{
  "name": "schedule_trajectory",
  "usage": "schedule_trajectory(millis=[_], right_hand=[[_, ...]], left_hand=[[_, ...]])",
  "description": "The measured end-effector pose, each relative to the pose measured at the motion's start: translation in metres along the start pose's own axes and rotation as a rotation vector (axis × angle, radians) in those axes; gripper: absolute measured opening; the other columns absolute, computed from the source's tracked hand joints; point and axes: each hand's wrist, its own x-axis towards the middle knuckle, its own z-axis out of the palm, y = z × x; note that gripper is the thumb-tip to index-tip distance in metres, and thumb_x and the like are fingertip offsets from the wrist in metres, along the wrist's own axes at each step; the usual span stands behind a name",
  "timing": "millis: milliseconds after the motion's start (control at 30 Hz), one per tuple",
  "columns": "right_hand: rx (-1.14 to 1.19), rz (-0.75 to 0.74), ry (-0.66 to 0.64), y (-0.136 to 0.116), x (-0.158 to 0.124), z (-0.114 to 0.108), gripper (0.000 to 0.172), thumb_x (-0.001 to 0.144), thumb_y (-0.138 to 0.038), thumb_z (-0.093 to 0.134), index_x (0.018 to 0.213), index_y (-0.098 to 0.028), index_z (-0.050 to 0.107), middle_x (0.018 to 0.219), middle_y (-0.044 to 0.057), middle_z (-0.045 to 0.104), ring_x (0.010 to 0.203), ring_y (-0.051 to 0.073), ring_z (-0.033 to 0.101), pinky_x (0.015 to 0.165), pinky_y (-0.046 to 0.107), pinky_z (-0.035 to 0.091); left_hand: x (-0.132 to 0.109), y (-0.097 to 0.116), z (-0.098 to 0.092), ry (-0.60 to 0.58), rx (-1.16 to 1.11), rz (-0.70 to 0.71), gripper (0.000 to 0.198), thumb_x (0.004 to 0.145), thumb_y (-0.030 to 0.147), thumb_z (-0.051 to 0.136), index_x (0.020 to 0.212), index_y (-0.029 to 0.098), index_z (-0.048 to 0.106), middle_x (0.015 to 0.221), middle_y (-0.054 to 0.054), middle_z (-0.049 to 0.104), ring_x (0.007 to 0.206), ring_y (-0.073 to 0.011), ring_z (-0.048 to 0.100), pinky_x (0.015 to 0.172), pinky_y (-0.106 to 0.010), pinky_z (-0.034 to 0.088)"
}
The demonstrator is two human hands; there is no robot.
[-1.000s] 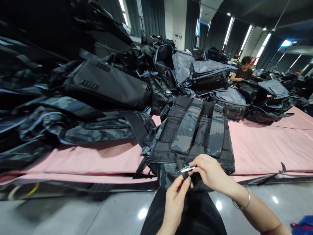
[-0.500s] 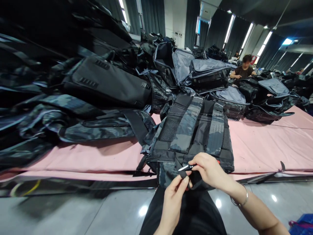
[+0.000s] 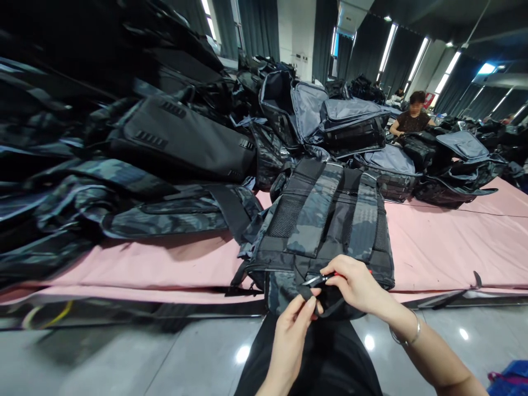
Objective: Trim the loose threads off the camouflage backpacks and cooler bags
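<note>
A dark camouflage backpack (image 3: 317,214) lies with its two shoulder straps up at the table's front edge. My left hand (image 3: 295,324) pinches a black webbing strap (image 3: 306,291) at the pack's near end between thumb and fingers. In my right hand (image 3: 355,280) is a pair of thread snips (image 3: 317,280) with a pointed metal blade and some red on the handle. The blade points left, just above the strap by my left fingertips; whether it touches the strap I cannot tell.
A pink cloth (image 3: 445,236) covers the long table. Camouflage bag pieces (image 3: 165,217) and a black bag (image 3: 185,140) are heaped at left. Open grey-lined bags (image 3: 355,124) stand behind the backpack. Another person (image 3: 413,118) works at the far right. A blue bundle (image 3: 511,379) lies lower right.
The snips' blade has shifted slightly right and tilted, and more red of the handle shows. My left hand keeps its pinch on the strap, almost in place.
</note>
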Motion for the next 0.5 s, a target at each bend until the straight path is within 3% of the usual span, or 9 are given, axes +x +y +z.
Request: schedule_trajectory(millis=[233, 400, 500], right_hand=[[-0.086, -0.006, -0.034, -0.005, -0.002, 0.008, 0.014, 0.087, -0.011, 0.049, 0.093, -0.019, 0.059, 0.087, 0.005, 0.062, 0.084, 0.018, 0.059, 0.076, 0.03, 0.048], [-0.021, 0.027, 0.118, -0.003, -0.008, 0.007, 0.02, 0.087, -0.012, 0.046, 0.101, -0.02, 0.057, 0.094, 0.006, 0.061, 0.086, 0.018, 0.059, 0.077, 0.03, 0.049], [0.013, 0.043, 0.148, -0.003, -0.012, 0.005, 0.022, 0.087, -0.013, 0.048, 0.105, -0.02, 0.057, 0.099, 0.007, 0.061, 0.09, 0.018, 0.059, 0.08, 0.032, 0.049]], left_hand=[[-0.001, -0.002, 0.001, 0.01, -0.04, -0.002, 0.034, 0.068, 0.043, 0.071, 0.087, 0.015, 0.068, 0.08, -0.004, 0.065, 0.071, -0.0161, 0.056, 0.069, -0.028, 0.046], [0.004, -0.009, -0.002, 0.204, 0.076, 0.043, 0.045, 0.064, 0.045, 0.075, 0.095, 0.019, 0.057, 0.066, 0.001, 0.064, 0.069, -0.0173, 0.062, 0.069, -0.027, 0.046], [0.007, -0.009, -0.004, 0.307, 0.122, 0.13, 0.045, 0.062, 0.042, 0.076, 0.095, 0.02, 0.054, 0.076, -0.001, 0.067, 0.079, -0.0184, 0.064, 0.076, -0.028, 0.047]])
